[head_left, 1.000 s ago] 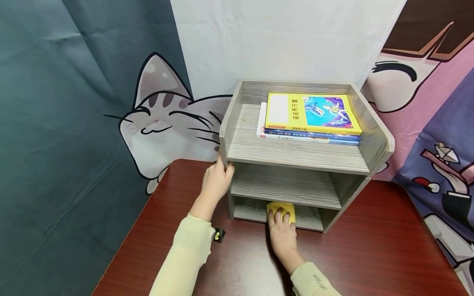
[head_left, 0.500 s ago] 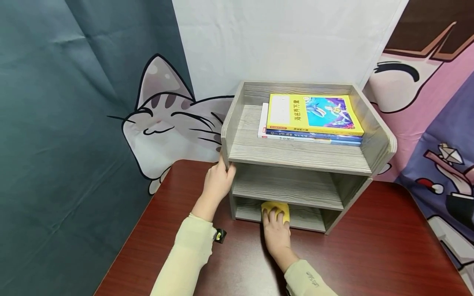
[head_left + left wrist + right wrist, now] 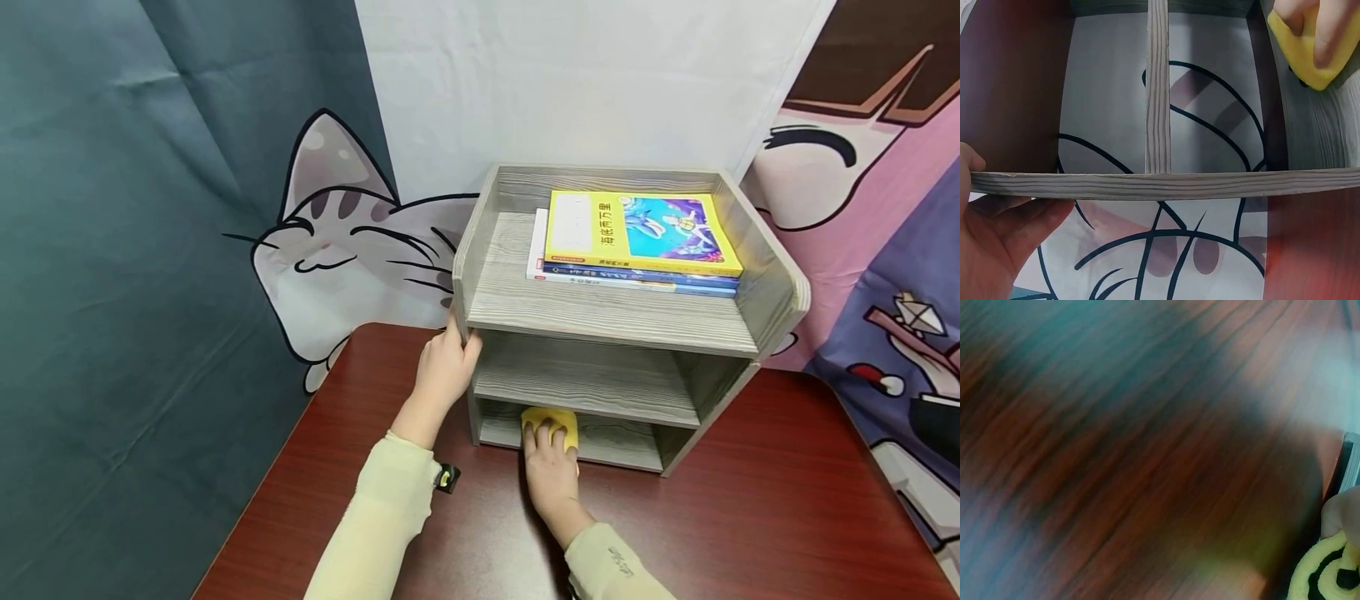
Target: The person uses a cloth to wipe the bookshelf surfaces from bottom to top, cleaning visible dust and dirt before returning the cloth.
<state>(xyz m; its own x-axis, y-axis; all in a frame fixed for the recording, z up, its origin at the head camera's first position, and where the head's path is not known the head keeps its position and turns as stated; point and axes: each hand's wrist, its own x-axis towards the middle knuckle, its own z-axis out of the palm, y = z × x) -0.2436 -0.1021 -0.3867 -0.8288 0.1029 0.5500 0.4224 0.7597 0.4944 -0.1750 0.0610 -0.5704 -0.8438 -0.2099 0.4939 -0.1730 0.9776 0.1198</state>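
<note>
A grey wood-grain desktop shelf (image 3: pixel 600 321) stands on the table. My left hand (image 3: pixel 442 367) grips the front edge of its left side panel; in the left wrist view that hand (image 3: pixel 1004 231) has its thumb on one side of the board and fingers on the other. On the bottom level, my right hand (image 3: pixel 551 475) holds a yellow cloth (image 3: pixel 557 415) against the board, its fingers bent over it. Fuzzy yellow cloth (image 3: pixel 1307 53) also shows under the fingertips in the left wrist view. Black markings appear on the cloth (image 3: pixel 1316 569) in the right wrist view.
Several stacked books, a yellow one (image 3: pixel 585 221) on top, lie on the shelf's upper level. The middle board (image 3: pixel 585 398) hangs low over the right hand. Dark red table (image 3: pixel 757 517) surrounds the shelf, with printed cloth backdrops (image 3: pixel 330 267) behind.
My right hand has slid the yellow cloth left along the bottom level. The left hand keeps its grip on the side panel. The head view has shifted slightly.
</note>
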